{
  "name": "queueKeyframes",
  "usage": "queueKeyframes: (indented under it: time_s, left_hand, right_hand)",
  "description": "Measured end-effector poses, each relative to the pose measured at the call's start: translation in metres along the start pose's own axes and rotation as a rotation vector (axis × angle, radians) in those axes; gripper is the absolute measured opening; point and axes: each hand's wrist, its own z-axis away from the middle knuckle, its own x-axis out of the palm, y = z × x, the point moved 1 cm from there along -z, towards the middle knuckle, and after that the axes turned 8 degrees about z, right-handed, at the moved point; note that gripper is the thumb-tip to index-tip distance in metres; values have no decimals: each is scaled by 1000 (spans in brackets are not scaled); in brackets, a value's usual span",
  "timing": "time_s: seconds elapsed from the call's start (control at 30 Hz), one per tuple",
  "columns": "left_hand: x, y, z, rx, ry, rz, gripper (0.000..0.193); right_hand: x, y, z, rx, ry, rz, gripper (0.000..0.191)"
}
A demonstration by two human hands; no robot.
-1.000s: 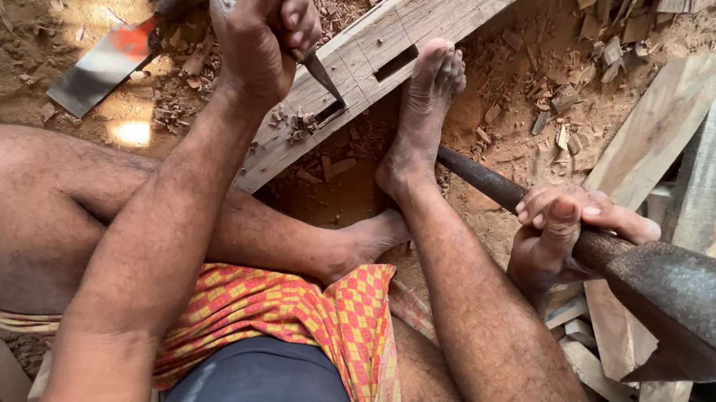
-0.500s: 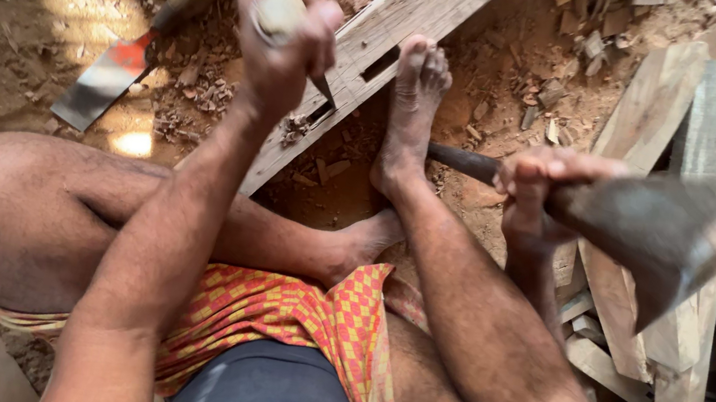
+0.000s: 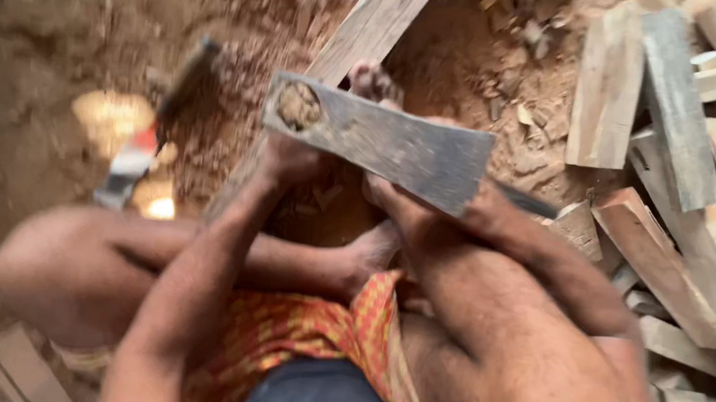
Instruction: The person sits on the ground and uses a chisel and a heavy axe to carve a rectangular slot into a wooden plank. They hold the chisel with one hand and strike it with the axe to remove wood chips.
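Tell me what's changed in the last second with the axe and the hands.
The axe head has swung from the right side across to the middle, over the left hand and the plank. The right hand came across with it, gripping the handle. The left hand dropped lower on the plank; its chisel is now hidden. The foot on the plank, the plank itself, the wood pile and the second axe on the ground stayed put.

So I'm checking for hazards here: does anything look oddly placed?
Yes. The axe head sits right over the bare foot pinning the long plank. A second tool lies loose among wood chips at left.
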Motion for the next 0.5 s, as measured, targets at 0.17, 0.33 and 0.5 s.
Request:
queueKeyframes:
  time_s: [0.17, 0.33, 0.5]
  left_hand:
    - [13, -7, 14, -491, -63, 80, 24]
    - [14, -33, 35, -470, -26, 92, 20]
    - [11, -39, 42, -94, -148, -103, 21]
  right_hand:
    - [11, 2, -24, -184, 144, 260, 40]
    - [18, 18, -44, -307, 196, 343, 40]
    - [-6, 46, -24, -65, 191, 692, 40]
